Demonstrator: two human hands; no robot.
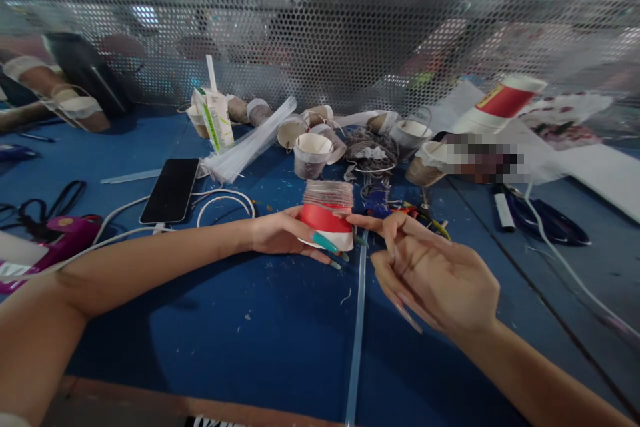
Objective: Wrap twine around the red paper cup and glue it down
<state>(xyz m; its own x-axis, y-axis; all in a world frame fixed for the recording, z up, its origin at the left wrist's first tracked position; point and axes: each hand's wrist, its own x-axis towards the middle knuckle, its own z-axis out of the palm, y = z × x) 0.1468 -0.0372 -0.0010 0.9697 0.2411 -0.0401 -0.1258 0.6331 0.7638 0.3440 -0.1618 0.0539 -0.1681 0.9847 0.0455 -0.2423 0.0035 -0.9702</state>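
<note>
My left hand is closed around a small red and white paper cup, low over the blue table. Greyish yarn is wound in rows around the cup's upper part. My right hand is at the cup's right side, palm partly turned up. Its index finger reaches to the cup's edge, while the other fingers are bent and apart; I see nothing held in them. A long translucent stick, like a glue stick, lies on the table between my hands.
Several yarn-wrapped cups and a heap of grey yarn stand behind. On the left are a phone with a white cable, a purple glue gun and a drink carton. A perforated metal screen closes the back.
</note>
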